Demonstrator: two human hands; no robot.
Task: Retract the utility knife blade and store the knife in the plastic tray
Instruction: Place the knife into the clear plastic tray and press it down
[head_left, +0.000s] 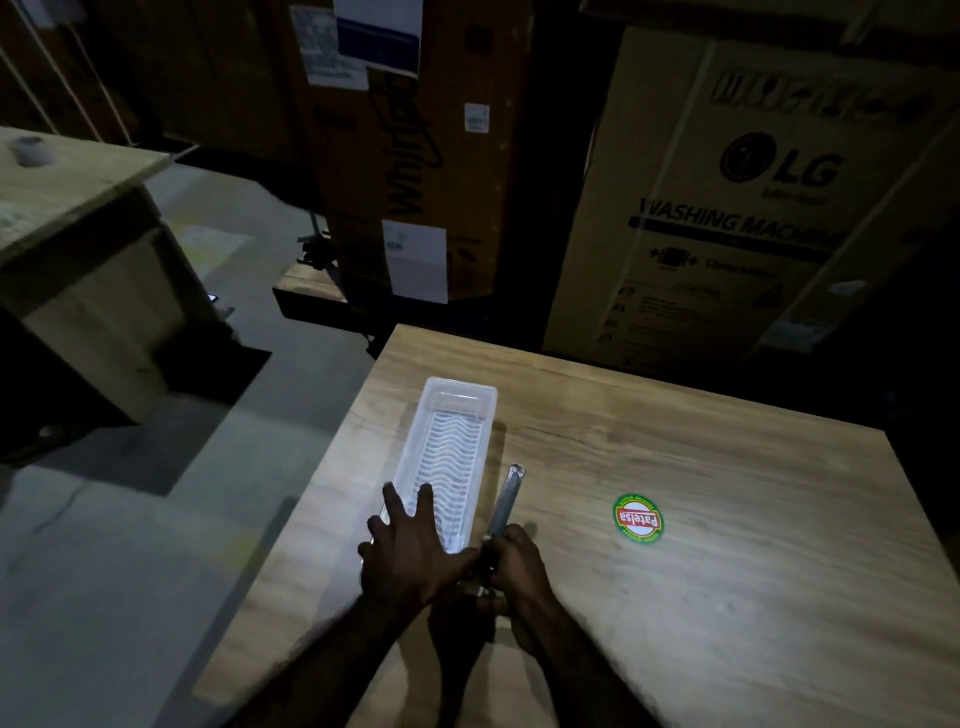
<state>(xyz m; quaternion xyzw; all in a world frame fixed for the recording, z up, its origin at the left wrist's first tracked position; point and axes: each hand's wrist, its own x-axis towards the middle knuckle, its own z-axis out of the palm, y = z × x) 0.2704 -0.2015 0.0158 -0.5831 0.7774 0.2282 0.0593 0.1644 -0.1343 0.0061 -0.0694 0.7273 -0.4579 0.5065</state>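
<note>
Head view. I see a wooden table (675, 519) lit in a dim room. A clear plastic tray (470, 415) lies on it lengthwise, running away from me, with a wavy ribbed floor; nothing lies inside it.

My left hand (410, 551) rests over the near end of the tray, fingers (423, 501) spread flat, the tips reaching onto the tray floor and near wall. Its thumb side extends right toward the knife.

My right hand (517, 561) is curled around the near end of the utility knife (506, 499), fingers folded over the handle. The knife lies just beside the tray's right wall, outside it, pointing away from me, roughly parallel to the tray. Its far end appears to rest on or just above the table; I cannot tell which. I cannot tell whether the blade is extended: the metallic far end is too small and blurred to separate blade from body.

A round green, red and yellow sticker (638, 518) sits on the table well to the right of the knife, apart from both hands.

Beyond the table stand large cardboard cartons: one printed LG washing machine carton (727, 208) at right, and a tall carton (415, 156) bearing white labels at centre. A second wooden table (78, 176) stands at left across a grey floor.
</note>
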